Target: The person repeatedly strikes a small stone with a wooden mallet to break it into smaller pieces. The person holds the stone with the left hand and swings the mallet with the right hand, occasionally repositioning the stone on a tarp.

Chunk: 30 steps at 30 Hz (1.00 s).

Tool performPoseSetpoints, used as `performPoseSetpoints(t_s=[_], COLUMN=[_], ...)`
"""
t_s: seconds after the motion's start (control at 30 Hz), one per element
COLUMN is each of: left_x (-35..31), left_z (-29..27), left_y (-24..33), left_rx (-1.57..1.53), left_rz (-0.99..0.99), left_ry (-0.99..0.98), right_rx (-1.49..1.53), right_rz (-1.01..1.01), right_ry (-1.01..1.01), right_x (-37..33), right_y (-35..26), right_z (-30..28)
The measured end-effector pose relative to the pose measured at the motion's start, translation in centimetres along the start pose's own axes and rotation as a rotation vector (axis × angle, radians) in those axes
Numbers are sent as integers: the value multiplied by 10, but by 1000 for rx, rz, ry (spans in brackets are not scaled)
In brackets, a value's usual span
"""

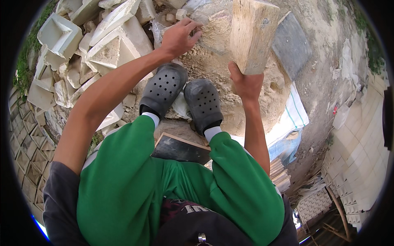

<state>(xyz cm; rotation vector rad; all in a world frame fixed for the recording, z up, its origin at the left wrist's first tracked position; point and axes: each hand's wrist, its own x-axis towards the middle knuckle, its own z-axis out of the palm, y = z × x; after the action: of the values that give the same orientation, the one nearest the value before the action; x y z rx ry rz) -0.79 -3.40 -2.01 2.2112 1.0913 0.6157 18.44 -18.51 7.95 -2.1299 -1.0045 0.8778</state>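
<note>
My right hand [248,85] is wrapped around the near end of a thick, weathered wooden block [253,37]. The block stands up from the fist, with its far end near the top of the view. My left hand [179,37] is at the upper middle with its fingers bent and apart, and nothing shows in it. Beneath and beside it lies a heap of crumbly, sandy soil [205,61]. Small pale chunks [180,14] sit just beyond the left hand. A flat grey slab [291,46] lies right of the wooden block.
Broken pale cast blocks [119,45] are piled at the left. My grey clogs [165,87] stand at the near edge of the soil. A dark board [180,148] lies between my legs. White sacking [293,110] edges the soil, and pale tiles [357,143] stand stacked at the far right.
</note>
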Motion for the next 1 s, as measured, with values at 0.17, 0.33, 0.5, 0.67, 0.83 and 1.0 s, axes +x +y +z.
performPoseSetpoints(t_s=[0.17, 0.33, 0.5, 0.67, 0.83, 1.0], left_x=[24, 54, 49, 41, 40, 31], left_z=[-2, -4, -3, 8, 12, 6], left_y=[3, -12, -7, 3, 5, 5], left_rx=[130, 151, 197, 138, 131, 40], left_rz=[63, 207, 266, 263, 214, 92], left_ry=[-27, -82, -74, -43, -47, 0], right_rx=[-221, 14, 15, 39, -114, 47], right_rz=[306, 413, 464, 474, 334, -112], right_ry=[-203, -188, -181, -148, -82, 0], right_x=[18, 3, -10, -16, -10, -12], right_y=[20, 17, 23, 28, 13, 4], right_z=[13, 8, -7, -5, -4, 5])
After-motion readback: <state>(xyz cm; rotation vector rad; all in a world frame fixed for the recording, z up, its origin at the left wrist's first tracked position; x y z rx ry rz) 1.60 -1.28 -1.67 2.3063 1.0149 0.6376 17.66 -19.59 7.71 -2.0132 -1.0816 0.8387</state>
